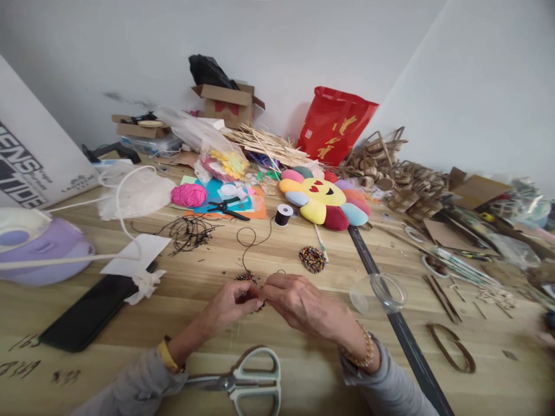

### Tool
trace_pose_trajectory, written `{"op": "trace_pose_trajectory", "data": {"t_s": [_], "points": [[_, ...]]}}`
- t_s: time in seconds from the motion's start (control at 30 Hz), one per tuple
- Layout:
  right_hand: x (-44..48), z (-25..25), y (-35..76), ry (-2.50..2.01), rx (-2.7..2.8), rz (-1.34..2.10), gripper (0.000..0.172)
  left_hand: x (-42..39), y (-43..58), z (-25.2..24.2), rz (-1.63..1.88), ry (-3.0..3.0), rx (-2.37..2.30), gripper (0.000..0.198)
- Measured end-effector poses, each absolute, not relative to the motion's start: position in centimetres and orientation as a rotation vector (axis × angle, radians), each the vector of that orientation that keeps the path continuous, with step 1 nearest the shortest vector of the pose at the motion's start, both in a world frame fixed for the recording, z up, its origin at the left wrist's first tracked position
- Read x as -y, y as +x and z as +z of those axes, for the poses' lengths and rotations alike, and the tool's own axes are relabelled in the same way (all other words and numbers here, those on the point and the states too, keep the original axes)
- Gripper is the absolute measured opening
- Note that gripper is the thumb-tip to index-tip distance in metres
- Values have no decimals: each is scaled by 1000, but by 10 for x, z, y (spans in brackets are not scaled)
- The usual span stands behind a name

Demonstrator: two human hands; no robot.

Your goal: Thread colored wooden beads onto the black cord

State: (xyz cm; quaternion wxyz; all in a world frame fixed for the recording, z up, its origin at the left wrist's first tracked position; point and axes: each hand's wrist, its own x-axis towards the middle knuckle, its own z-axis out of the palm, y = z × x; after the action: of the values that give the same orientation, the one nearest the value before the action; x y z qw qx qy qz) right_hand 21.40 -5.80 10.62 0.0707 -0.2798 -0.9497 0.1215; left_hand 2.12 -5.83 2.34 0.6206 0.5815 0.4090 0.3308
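Both my hands meet over the middle of the table. My left hand (236,305) is closed in a pinch at a beaded black cord (246,277), with small dark and coloured beads showing beyond and below the fingers. My right hand (303,305) is closed at the same strand, its fingertips touching the left ones. My fingers hide the exact point of grip. Thin black cord runs from the beads back to a white spool (283,215). A round heap of multicoloured beads (312,259) lies beyond my right hand. Cream-handled scissors (255,381) lie between my forearms.
Left are a black phone (91,312), a purple-white appliance (47,248) and tangled black cord (191,232). Black-handled pliers (228,209), pink yarn (189,195) and a flower cushion (323,199) lie farther back. A clear plastic container (379,293) and a brown strip (453,349) lie right.
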Motion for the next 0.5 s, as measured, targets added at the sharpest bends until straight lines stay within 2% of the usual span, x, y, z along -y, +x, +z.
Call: {"op": "trace_pose_trajectory", "data": {"t_s": [0.23,0.5], "points": [[54,103,217,-817,2836,423,18,56,20,23,681,1221,-798,29],[50,100,216,-853,2613,580,15,58,23,22,773,1077,-801,37]]}}
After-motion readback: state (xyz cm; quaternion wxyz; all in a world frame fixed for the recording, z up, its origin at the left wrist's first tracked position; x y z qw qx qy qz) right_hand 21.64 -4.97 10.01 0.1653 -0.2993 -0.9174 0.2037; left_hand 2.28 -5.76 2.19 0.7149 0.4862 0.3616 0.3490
